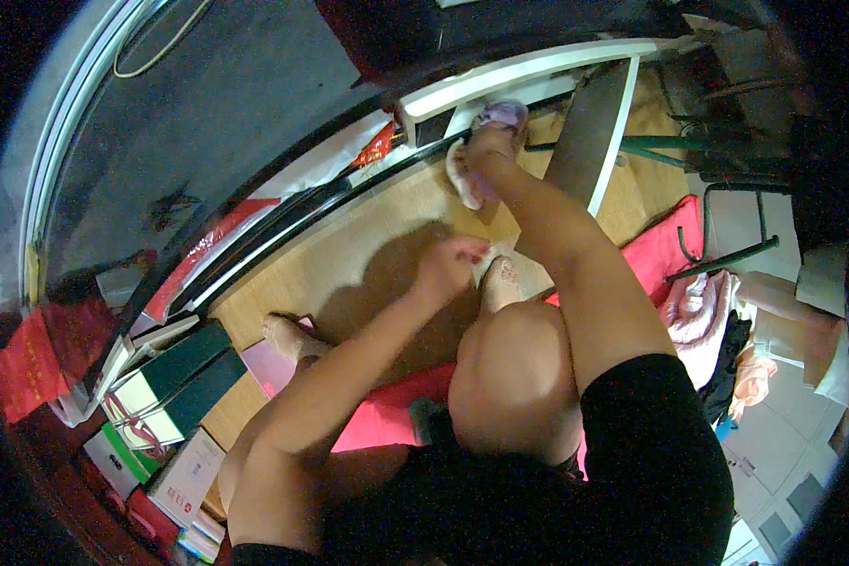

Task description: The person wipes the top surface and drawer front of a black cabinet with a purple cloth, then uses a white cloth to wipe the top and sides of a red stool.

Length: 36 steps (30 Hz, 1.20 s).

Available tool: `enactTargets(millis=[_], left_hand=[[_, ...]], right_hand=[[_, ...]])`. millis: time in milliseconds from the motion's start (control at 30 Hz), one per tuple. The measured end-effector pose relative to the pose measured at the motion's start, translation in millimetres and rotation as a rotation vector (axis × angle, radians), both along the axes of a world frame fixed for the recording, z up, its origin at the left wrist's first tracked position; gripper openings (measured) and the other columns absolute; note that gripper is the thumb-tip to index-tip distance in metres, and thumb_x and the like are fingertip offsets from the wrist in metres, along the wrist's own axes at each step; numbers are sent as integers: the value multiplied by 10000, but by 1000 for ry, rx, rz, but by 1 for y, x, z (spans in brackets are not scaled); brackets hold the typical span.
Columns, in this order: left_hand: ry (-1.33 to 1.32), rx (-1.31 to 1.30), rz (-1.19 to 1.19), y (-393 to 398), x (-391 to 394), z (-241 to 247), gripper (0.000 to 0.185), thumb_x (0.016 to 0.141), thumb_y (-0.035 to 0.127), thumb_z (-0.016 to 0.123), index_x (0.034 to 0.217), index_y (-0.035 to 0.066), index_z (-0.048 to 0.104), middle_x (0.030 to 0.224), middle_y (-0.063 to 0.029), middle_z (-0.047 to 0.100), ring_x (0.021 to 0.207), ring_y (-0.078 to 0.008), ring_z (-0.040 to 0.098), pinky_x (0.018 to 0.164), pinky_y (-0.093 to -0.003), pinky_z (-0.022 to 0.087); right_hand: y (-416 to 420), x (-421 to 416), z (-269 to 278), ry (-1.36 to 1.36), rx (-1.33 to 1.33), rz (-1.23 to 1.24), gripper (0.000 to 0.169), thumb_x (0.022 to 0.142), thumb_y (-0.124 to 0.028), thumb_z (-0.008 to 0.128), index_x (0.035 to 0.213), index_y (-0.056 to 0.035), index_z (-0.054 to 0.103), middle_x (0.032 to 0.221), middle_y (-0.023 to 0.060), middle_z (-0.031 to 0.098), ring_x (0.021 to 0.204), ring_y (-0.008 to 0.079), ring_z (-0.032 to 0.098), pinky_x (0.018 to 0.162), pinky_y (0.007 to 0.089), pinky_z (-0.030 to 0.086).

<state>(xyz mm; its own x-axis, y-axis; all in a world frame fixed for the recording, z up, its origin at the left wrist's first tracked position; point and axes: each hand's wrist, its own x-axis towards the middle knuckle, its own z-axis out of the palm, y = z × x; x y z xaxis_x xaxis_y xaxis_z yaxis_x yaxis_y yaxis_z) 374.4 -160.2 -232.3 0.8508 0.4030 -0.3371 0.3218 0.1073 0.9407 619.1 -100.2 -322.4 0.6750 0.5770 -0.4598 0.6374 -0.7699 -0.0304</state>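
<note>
My right hand (490,159), slightly blurred, reaches forward to a purple-and-white item (502,114), apparently cloth or a shoe, at the white frame edge. A pale, curved, sole-like piece (461,173) lies along the left side of that hand. Whether the fingers close on either one cannot be told. My left hand (453,262) hovers over the wooden floor with its fingers curled, close to a foot in a lace sock (507,272); its palm and anything within it are hidden. The other lace-socked foot (286,336) rests beside a pink flat item (269,364).
Boxes and a dark green paper bag (187,378) stand at the left. A grey-brown panel with a white edge (587,134) lies ahead. Green metal stand legs (729,258), a red mat (651,255) and piled clothes (700,318) are at the right.
</note>
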Motion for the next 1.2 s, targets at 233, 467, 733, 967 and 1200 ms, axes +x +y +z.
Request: enactTargets(millis=[233,467,733,967,1200], left_hand=[[-14,-138,608,39,-5,-11,231,855,-79,452,875,24,658,837,-45,658,731,-129,584,671,-255,477],[-24,-201,819,39,13,22,233,855,-76,451,896,26,657,822,-51,648,720,-125,575,671,-242,463],[16,-180,889,51,9,4,215,851,-29,455,893,37,656,849,-58,664,747,-129,587,644,-251,461],[33,-140,953,76,-8,4,198,852,-23,475,877,43,660,815,-41,652,727,-126,577,620,-252,457],[-35,-183,1018,84,-11,16,178,830,-71,491,848,19,643,808,-48,637,716,-114,563,653,-243,460]], right_hand=[[14,-82,8,99,72,-192,671,856,-335,613,1363,29,365,1294,255,516,1168,408,541,951,459,476],[10,-69,6,191,363,-219,636,868,-316,536,1334,100,422,1354,309,453,1216,421,496,974,509,436],[-3,18,-15,-88,-73,244,630,865,-514,528,1274,-38,579,1351,166,527,1235,292,515,1002,394,433],[-6,-56,-65,65,-34,521,448,846,-428,550,1085,-73,684,1096,176,671,1007,303,661,866,405,524],[0,-163,-32,561,34,400,433,837,-368,582,1117,-45,654,1164,202,633,1051,304,631,912,414,488]])
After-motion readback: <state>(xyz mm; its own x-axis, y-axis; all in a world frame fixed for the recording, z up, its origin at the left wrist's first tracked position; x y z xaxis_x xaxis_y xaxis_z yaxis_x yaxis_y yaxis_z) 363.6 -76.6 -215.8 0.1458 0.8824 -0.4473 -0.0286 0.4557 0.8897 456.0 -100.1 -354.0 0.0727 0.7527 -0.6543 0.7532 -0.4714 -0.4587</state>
